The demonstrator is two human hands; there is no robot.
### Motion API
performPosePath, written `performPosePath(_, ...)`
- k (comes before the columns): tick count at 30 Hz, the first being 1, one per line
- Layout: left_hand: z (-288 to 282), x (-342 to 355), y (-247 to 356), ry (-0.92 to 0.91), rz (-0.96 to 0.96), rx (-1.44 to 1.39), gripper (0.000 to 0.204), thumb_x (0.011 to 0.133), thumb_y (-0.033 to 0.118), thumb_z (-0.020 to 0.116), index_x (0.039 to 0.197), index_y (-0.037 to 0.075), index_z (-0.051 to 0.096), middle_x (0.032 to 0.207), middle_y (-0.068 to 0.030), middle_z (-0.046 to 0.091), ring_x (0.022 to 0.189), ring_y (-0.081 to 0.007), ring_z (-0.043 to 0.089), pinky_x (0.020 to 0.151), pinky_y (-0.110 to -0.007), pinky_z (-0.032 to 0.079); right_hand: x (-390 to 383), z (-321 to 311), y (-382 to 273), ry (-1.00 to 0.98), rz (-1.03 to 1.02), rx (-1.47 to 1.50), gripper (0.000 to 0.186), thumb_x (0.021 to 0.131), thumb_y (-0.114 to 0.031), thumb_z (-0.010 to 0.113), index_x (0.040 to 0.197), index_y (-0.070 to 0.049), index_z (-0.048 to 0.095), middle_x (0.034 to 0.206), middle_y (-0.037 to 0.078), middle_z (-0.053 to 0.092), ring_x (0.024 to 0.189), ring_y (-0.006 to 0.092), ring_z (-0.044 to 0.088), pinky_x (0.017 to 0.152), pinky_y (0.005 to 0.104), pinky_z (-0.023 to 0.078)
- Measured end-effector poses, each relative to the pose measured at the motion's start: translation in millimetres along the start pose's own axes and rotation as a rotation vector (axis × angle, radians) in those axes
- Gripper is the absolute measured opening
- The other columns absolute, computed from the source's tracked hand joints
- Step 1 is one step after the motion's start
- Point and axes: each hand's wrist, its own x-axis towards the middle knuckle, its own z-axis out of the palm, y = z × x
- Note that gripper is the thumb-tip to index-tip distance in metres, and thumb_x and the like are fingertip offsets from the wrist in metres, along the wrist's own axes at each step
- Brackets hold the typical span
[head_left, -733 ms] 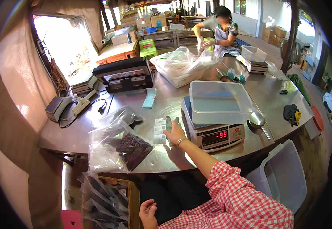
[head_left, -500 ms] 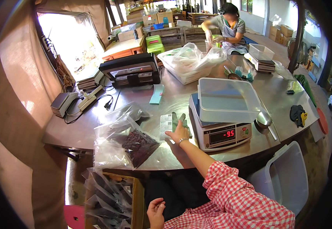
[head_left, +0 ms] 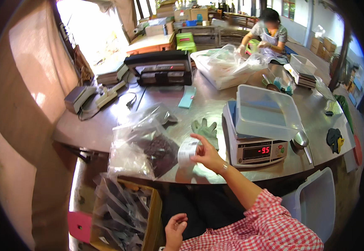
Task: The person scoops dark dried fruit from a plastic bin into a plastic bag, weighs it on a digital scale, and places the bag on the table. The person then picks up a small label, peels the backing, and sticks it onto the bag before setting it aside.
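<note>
My right hand pinches a curled white label sheet between thumb and fingers, raised over the table's near edge. Just beyond it a grey-green work glove lies flat on the metal. To the left of the label sheet sits a clear plastic bag of dark reddish dried pieces. My left hand is low over my lap, fingers loosely curled in, and I see nothing in it. Right of my right hand stands a digital scale with a lit red display, a clear plastic tub on its platform.
A metal scoop and dark gloves lie right of the scale. A bag sealer, a power strip and a white basket stand farther back. A co-worker works behind the basket. Below left is a cardboard box of bags.
My right hand has lifted the label sheet off the table, drawing it nearer and curling it. The glove beneath is now uncovered. My view has shifted slightly; my left hand stays low.
</note>
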Motion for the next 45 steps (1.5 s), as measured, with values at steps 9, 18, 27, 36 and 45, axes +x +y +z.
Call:
performPosePath(9, 8.6, 16.4, 54.6, -0.106, -0.08, -0.557, 0.041, 0.094, 0.032, 0.041, 0.121, 0.001, 0.044, 0.116, -0.0139, 0.054, 0.105, -0.0238, 0.053, 0.091, -0.038, 0.041, -102.5, 59.0, -44.3, -0.572, 0.288, -0.02, 0.06, 0.072, 0.0, 0.057, 0.129, -0.008, 0.038, 0.072, -0.001, 0.048, 0.066, 0.0059, 0.049, 0.065, 0.0204, 0.044)
performPosePath(18, 3.7, 13.1, 54.1, 0.057, -0.17, -0.573, 0.024, 0.094, 0.019, 0.041, 0.109, 0.003, 0.051, 0.098, -0.0098, 0.061, 0.086, -0.0207, 0.061, 0.075, -0.033, 0.05, -128.2, 75.1, -45.5, -0.377, -0.161, -0.397, 0.034, 0.074, -0.007, 0.066, 0.107, -0.011, 0.061, 0.078, 0.005, 0.063, 0.07, 0.0186, 0.061, 0.064, 0.0271, 0.047)
performPosePath(27, 1.5, 11.7, 52.3, 0.083, -0.235, -0.479, 0.024, 0.092, 0.016, 0.042, 0.105, -0.001, 0.053, 0.095, -0.0163, 0.062, 0.079, -0.0231, 0.063, 0.068, -0.031, 0.053, -132.4, 81.1, -44.2, -0.273, -0.54, -0.742, 0.016, 0.068, -0.012, 0.069, 0.082, -0.014, 0.063, 0.071, -0.002, 0.057, 0.064, 0.016, 0.055, 0.061, 0.0285, 0.04)
performPosePath(36, -28.1, 29.9, 34.1, 0.336, -0.063, -0.667, 0.032, 0.095, 0.023, 0.039, 0.112, -0.002, 0.048, 0.099, -0.0119, 0.06, 0.086, -0.0203, 0.058, 0.079, -0.033, 0.046, -102.9, 47.0, -65.4, -0.603, -0.265, 0.138, 0.007, 0.072, -0.005, 0.068, 0.078, -0.006, 0.065, 0.096, 0.007, 0.059, 0.094, 0.0185, 0.053, 0.082, 0.0309, 0.042)
performPosePath(45, -35.0, 46.6, 9.8, 0.332, 0.013, -0.389, 0.03, 0.094, 0.02, 0.043, 0.114, -0.003, 0.043, 0.103, -0.0189, 0.059, 0.09, -0.0242, 0.059, 0.083, -0.035, 0.046, 46.3, 24.1, 0.6, -0.167, 0.125, 0.195, 0.018, 0.078, 0.001, 0.062, 0.096, 0.0, 0.056, 0.078, 0.003, 0.058, 0.072, 0.0102, 0.057, 0.065, 0.0235, 0.047)
